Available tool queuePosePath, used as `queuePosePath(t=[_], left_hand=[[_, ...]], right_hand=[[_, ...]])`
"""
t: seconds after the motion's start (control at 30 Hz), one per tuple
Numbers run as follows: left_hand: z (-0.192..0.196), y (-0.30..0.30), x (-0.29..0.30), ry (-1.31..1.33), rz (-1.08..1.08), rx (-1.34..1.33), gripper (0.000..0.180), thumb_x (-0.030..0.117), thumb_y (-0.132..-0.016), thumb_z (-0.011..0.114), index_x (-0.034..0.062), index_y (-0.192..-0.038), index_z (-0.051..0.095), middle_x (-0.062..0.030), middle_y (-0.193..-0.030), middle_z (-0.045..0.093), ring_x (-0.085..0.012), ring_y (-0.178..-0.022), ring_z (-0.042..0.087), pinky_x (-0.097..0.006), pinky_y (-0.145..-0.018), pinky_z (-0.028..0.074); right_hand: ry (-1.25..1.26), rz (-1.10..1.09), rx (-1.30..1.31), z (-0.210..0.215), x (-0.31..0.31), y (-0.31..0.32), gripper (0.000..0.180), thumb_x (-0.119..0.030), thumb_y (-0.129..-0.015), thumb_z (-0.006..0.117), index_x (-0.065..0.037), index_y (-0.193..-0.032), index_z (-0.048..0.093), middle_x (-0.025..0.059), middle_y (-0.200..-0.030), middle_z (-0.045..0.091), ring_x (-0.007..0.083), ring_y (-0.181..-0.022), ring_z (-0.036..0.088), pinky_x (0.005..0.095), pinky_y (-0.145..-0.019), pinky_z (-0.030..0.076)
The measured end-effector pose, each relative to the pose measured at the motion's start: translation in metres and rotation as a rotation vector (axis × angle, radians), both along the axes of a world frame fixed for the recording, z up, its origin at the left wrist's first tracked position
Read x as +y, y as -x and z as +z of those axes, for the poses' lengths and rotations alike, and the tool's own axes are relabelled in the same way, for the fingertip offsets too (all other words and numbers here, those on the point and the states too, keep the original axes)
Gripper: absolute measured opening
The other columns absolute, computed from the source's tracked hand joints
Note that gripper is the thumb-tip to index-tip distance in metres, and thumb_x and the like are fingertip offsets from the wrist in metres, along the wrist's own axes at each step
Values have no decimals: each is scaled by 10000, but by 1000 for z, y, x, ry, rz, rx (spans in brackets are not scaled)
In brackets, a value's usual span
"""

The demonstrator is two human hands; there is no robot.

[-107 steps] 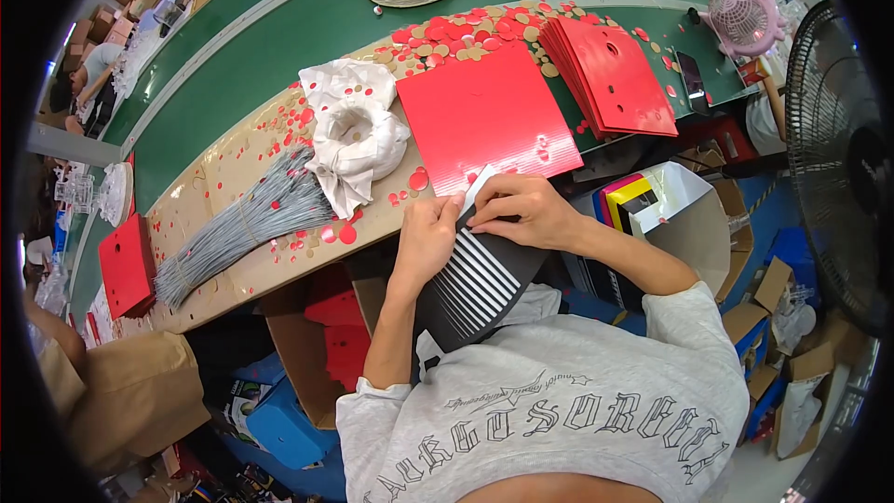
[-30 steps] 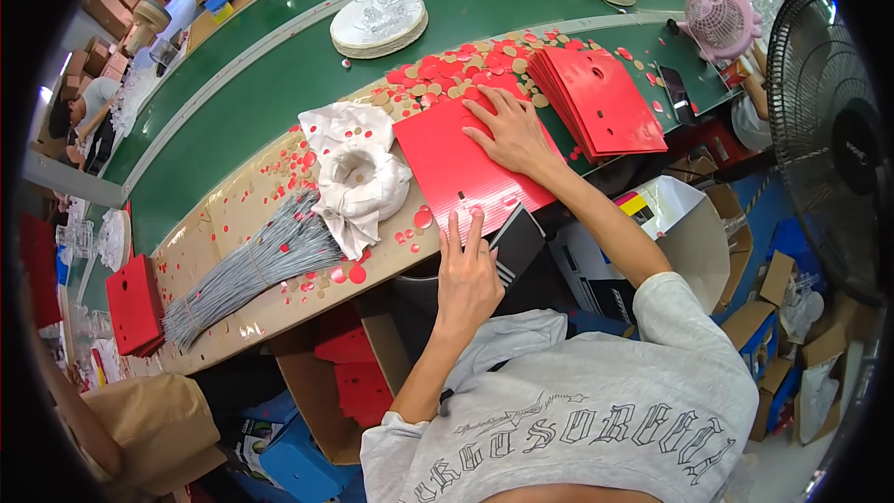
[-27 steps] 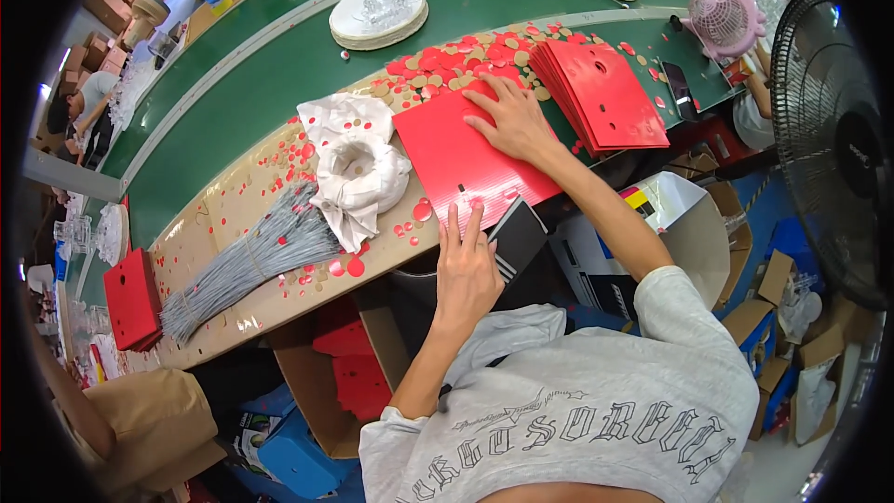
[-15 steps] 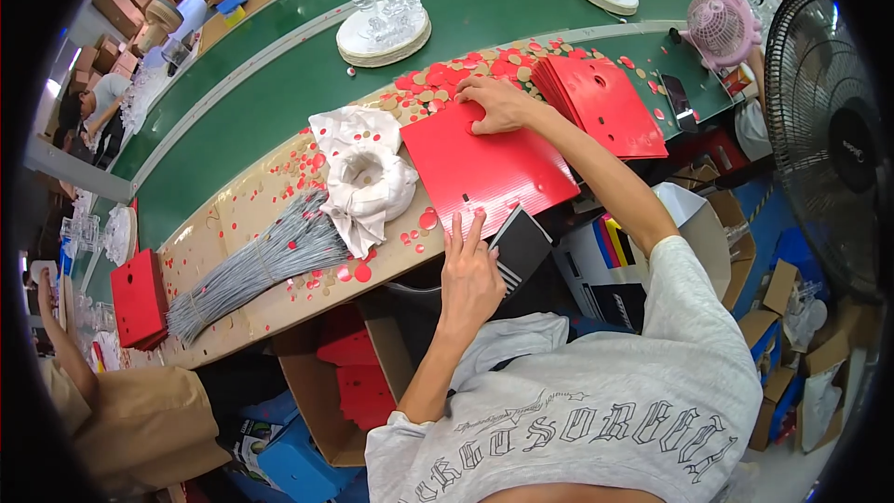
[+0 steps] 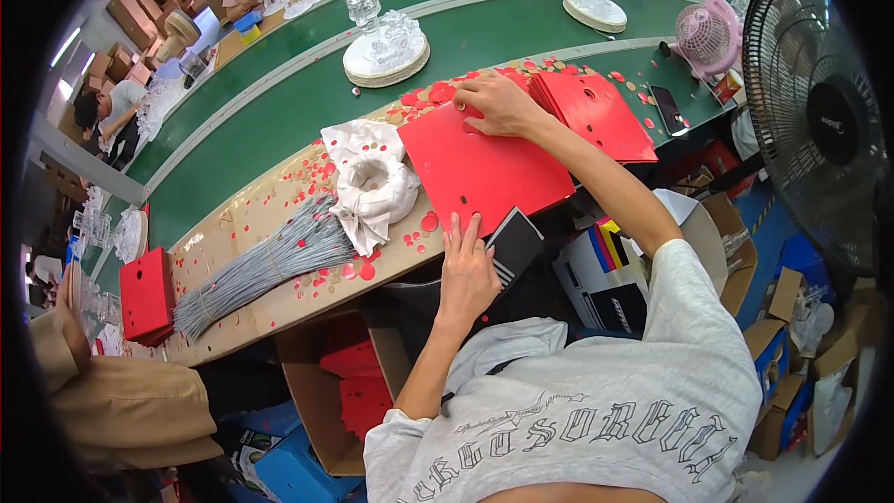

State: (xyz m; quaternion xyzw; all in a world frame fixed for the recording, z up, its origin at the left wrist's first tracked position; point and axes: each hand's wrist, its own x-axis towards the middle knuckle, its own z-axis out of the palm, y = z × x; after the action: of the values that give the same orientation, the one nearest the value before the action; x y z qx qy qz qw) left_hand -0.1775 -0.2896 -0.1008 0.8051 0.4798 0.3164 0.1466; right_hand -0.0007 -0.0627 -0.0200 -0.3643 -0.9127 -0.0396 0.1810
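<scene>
A flat red sheet (image 5: 503, 172) with a small dark hole near its near edge lies in front of me, overhanging the table's near side. My right hand (image 5: 503, 104) is at its far left corner, fingers bent and closed on the sheet. My left hand (image 5: 468, 270) has its fingers stretched out, the tips touching the near edge. Right of the sheet is a stack of red sheets (image 5: 596, 116) with holes. Loose red and tan discs (image 5: 438, 93) are scattered beyond the sheet. To its left sits a white cloth-wrapped ring (image 5: 374, 188).
A bundle of grey wires or ties (image 5: 265, 270) lies on the cardboard-covered table, with another red stack (image 5: 146, 296) at its left end. Behind is a green conveyor (image 5: 279, 93) carrying clear pieces on white round bases (image 5: 386, 58). A black fan (image 5: 819, 121) stands at right. A carton (image 5: 321, 401) sits below.
The view has shifted slightly. The sheet's near part has lost its bright glare, so its tilt seems changed. Both hands stay at nearly the same places on it.
</scene>
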Motion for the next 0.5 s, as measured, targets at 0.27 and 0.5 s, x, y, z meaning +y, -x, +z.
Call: queuePosePath(t=[0.27,0.5], left_hand=[[-1,-1,-1,-38,1,-18,201,29,-895,586,-152,-977,615,-272,-1405,509,-530,-1400,345,-624,-1136,312],[-1,3,-2,-47,-9,-58,164,35,-902,590,-125,-932,612,-238,-1415,518,-504,-1404,356,-606,-1145,314]], right_hand=[[-287,86,41,-15,0,-6,212,-175,-790,729,-66,-959,660,77,-1074,677,262,-1017,650,412,-922,471],[-237,54,24,3,-14,-4,297,-171,-802,738,-53,-1060,652,111,-1122,684,287,-1072,649,400,-956,488]])
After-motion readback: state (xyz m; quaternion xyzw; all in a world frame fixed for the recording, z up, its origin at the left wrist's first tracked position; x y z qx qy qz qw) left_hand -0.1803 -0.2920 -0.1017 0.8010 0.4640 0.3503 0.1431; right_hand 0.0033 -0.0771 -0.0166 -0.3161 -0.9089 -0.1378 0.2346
